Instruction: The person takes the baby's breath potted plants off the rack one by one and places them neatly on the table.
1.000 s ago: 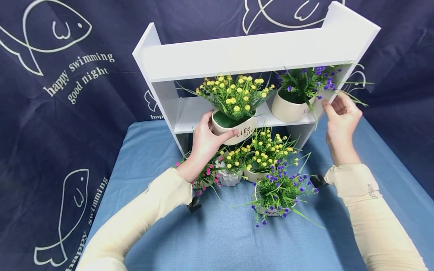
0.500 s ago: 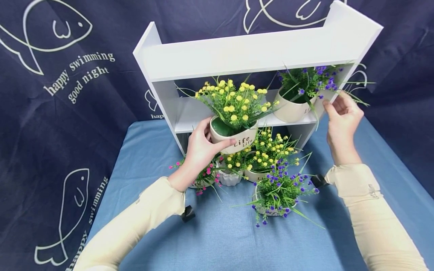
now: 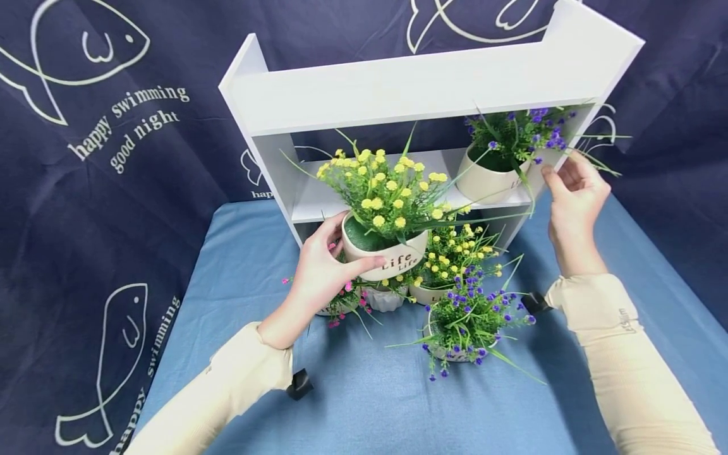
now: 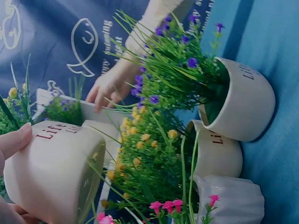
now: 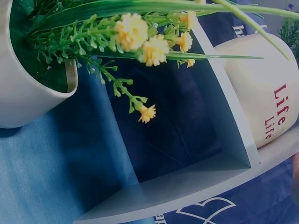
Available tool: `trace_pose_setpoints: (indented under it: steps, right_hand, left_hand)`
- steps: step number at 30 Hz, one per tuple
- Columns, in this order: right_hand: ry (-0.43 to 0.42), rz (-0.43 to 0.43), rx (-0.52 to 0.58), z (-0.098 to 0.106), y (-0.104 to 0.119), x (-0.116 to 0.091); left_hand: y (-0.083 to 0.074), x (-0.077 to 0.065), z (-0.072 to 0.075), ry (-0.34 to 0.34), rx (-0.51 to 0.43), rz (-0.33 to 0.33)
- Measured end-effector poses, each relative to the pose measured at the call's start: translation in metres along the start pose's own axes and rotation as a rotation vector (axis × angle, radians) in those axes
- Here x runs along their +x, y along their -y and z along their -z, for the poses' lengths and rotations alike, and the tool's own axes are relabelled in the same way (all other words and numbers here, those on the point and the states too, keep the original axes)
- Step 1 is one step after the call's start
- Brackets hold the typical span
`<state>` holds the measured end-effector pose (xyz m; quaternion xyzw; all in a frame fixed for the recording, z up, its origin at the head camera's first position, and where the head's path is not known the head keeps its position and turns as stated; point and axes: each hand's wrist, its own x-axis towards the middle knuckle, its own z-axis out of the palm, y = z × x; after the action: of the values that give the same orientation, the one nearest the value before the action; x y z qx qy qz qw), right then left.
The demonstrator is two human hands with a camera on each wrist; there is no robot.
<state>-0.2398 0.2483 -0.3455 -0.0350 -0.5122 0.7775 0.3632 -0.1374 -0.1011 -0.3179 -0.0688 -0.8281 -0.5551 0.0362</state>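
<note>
My left hand (image 3: 318, 272) grips a cream flowerpot (image 3: 408, 254) lettered "Life" and planted with yellow artificial flowers, thumb across its front. It is held slightly tilted in front of the white shelf unit (image 3: 392, 88), above the lower pots. The left wrist view shows the held pot (image 4: 56, 163) from its side, with the thumb on the lettering. At the unit's right side panel, my right hand (image 3: 577, 196) pinches the front edge between thumb and fingers. Just left of that hand, a cream pot (image 3: 483, 180) of purple flowers stands on the middle shelf.
On the blue cloth (image 3: 370, 392) below stand a purple-flowered pot (image 3: 452, 354), a yellow-flowered pot (image 3: 426, 294), a ribbed white pot (image 3: 387, 299) and a pink-flowered pot (image 3: 338, 308). A dark curtain (image 3: 188, 38) hangs behind the unit.
My left hand has brought the yellow-flowered pot down and to the left, out from the middle shelf toward me. My right hand has stayed at the side panel.
</note>
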Motion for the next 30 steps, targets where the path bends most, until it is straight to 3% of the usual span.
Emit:
trace_pose_setpoints:
  steps: [11,18,30]
  right_hand:
    - [0.022,0.014,0.014,-0.001,-0.001,-0.001]
    - [0.02,0.016,-0.002,0.001,-0.001,0.0]
    - [0.021,0.013,-0.013,0.002,0.0,0.0]
  left_hand:
    - [0.0,-0.024,0.02,0.027,-0.003,0.08]
    - [0.001,-0.035,0.024,0.062,-0.05,0.076]
    - [0.004,-0.052,0.031,0.084,-0.007,0.1]
